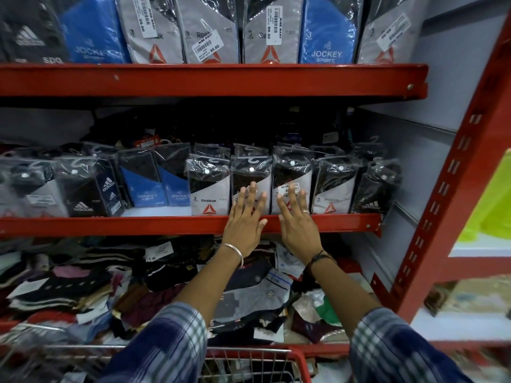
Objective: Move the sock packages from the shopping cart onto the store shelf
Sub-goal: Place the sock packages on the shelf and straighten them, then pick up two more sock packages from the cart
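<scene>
Cart wire (pixel 249 366), red-rimmed and blurred, fills the bottom edge of the view; whether any sock packages are left inside it cannot be told, since checked sleeves (pixel 171 344) cover most of the basket. Beyond the cart, a low shelf holds a loose heap of clothing (pixel 83 288). Two bare forearms reach over that heap to the middle shelf (pixel 138 225), a red metal ledge.

Both hands lie flat and open, fingers spread, gripping nothing. The left hand (pixel 246 225), a metal bangle (pixel 235 251) at its wrist, presses its fingertips against the face of one grey-and-black sock package (pixel 250 172), with the thumb down on the ledge. The right hand (pixel 297 225), wearing a ring and a dark cord at the wrist, rests against the neighbouring package with a price sticker (pixel 291 170). Both packs stand upright in a front row of similar ones, touching side by side, with more rows behind them.

Judging by the pose, the step in hand is the tidying of packs already placed, pushing them back and square. The next move would likely call for drawing both hands away from the row without tipping it, then turning down to the cart for another pack. Above, the top shelf (pixel 210 78) carries a full line of larger packages (pixel 213 29).
</scene>
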The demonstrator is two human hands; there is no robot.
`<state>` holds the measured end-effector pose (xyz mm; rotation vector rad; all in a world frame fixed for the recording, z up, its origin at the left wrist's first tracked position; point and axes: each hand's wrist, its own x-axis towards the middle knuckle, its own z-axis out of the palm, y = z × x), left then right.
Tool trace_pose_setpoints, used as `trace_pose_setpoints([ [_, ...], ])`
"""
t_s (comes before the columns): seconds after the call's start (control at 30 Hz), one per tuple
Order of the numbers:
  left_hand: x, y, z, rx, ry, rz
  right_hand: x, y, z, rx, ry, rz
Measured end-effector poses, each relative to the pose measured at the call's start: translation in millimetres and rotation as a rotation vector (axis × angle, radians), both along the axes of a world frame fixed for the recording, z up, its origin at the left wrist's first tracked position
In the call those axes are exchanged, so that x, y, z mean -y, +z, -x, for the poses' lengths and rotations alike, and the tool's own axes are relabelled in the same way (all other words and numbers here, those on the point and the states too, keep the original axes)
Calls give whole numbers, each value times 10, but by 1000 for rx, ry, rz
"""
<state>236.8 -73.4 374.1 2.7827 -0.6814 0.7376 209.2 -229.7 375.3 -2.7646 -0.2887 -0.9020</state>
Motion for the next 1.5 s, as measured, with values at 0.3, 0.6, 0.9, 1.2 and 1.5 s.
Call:
trace_pose_setpoints([
  [0.3,-259,-191,513,71,-81,201,-327,-139,542,115,-80,-105],
  [0.6,-1061,-1093,1398,-58,-50,454,-1048,-1006,1367,-223,122,-386],
  [0.9,-2082,-2395,1927,-420,95,473,-1965,-2197,1822,-686,32,-369],
  [1.2,-2685,-3693,2333,-776,253,394,-2505,-3502,2040,-1099,-110,-308],
  [1.5,-2770,-4538,2223,-1099,471,283,-2841,-4494,1983,-1317,-341,-471],
])
